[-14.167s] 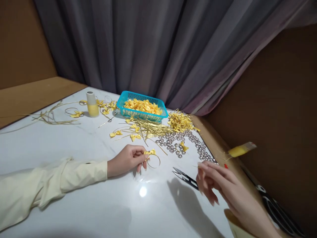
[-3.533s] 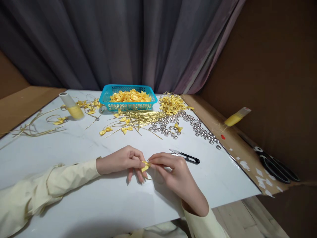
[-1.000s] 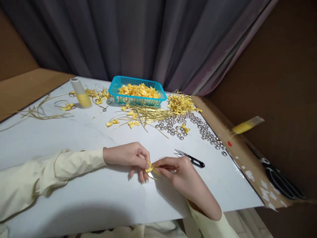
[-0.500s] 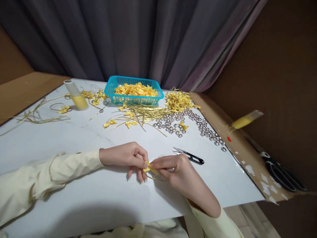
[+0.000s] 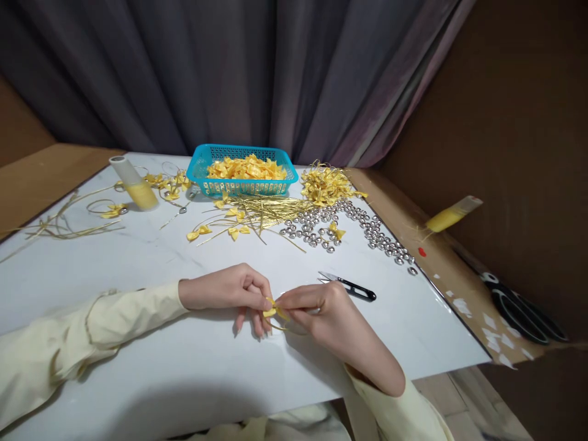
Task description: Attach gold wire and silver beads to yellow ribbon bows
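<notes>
Low over the table front, my left hand point(image 5: 243, 291) pinches a small yellow ribbon bow point(image 5: 270, 312) between thumb and forefinger, its other fingers hanging loose below. My right hand point(image 5: 328, 311) is closed at the bow's right side, its fingertips pinching at the bow's middle. A thin gold cord point(image 5: 277, 327) loops below the bow between both hands; where it passes behind the fingers is hidden. Just beyond my right hand lies a pair of black thread snips point(image 5: 356, 289), blades pointing left.
A blue basket point(image 5: 243, 187) of yellow bows stands at the back. Gold cords point(image 5: 271, 209), finished-looking bow loops point(image 5: 327, 187) and silver beads point(image 5: 312, 225) spread before and beside it. A yellow-filled bottle point(image 5: 138, 187) stands left; another bottle point(image 5: 454, 214) and large scissors point(image 5: 519, 312) are right.
The whole view has shifted slightly, so the table things appear a little further left. Both hands keep their pinch on the bow, with only a tiny shift of the fingers.
</notes>
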Demonstrator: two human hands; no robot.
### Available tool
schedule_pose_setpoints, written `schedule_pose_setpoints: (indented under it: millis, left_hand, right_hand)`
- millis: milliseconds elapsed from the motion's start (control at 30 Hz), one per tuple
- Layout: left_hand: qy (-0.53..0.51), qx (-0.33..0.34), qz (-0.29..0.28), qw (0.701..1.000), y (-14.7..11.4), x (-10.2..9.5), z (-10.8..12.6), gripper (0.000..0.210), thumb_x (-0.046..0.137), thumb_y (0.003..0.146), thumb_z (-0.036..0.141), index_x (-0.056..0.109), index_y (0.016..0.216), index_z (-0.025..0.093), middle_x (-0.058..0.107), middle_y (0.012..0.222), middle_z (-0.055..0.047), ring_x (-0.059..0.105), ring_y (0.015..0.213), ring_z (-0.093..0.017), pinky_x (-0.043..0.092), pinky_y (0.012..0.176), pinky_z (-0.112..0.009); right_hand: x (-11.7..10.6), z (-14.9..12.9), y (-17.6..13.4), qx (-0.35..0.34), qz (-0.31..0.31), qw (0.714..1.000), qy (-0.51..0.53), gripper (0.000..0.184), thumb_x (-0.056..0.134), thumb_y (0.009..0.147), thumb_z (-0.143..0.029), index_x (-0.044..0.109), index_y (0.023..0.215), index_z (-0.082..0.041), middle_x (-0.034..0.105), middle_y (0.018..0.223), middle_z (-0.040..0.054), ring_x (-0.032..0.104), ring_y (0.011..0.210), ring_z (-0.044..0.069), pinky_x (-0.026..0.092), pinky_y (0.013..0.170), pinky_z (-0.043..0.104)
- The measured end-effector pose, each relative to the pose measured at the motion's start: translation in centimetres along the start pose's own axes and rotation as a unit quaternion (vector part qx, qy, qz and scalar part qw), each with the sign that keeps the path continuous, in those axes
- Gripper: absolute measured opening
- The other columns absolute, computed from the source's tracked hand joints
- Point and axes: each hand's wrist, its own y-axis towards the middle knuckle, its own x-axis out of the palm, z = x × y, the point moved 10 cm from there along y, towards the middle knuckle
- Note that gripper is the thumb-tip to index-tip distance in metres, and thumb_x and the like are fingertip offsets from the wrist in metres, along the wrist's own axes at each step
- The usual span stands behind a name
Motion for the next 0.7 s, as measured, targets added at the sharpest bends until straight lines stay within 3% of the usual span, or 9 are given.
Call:
schedule_pose_setpoints:
  millis: [333, 533, 700]
  left_hand:
    - [-0.003, 0.006, 0.015, 1.000, -0.2, 0.0, 0.1, 0.024, 0.066, 0.076, 0.033, 0.058, 0.069, 0.011, 0.073, 0.072, -0.012, 0.070, 0.060, -0.019, 0.047, 0.037, -0.016]
    - [0.000, 0.006, 0.016, 1.000, -0.2, 0.0, 0.2, 0.024, 0.066, 0.075, 0.032, 0.058, 0.069, 0.011, 0.073, 0.070, -0.012, 0.070, 0.061, -0.019, 0.050, 0.042, -0.018]
    - [-0.003, 0.005, 0.018, 1.000, -0.2, -0.1, 0.2, 0.024, 0.066, 0.075, 0.032, 0.059, 0.070, 0.011, 0.073, 0.070, -0.012, 0.070, 0.061, -0.019, 0.050, 0.042, -0.018]
  right_hand:
    - [-2.6, 2.5, -0.9, 0.087, 0.086, 0.992, -0.012, 0.010, 0.060, 0.076, -0.015, 0.069, 0.079, -0.017, 0.071, 0.076, 0.0036, 0.065, 0.069, 0.015, 0.050, 0.060, 0.022]
    - [-1.1, 3.9, -2.1, 0.124, 0.046, 0.991, -0.021, 0.014, 0.058, 0.076, -0.019, 0.068, 0.086, -0.016, 0.066, 0.066, 0.0008, 0.056, 0.057, 0.013, 0.043, 0.054, 0.022]
    - [-0.1, 4.6, -2.0, 0.154, 0.040, 0.987, -0.036, 0.015, 0.055, 0.073, -0.017, 0.069, 0.077, -0.015, 0.050, 0.047, -0.0046, 0.042, 0.044, 0.009, 0.032, 0.045, 0.020]
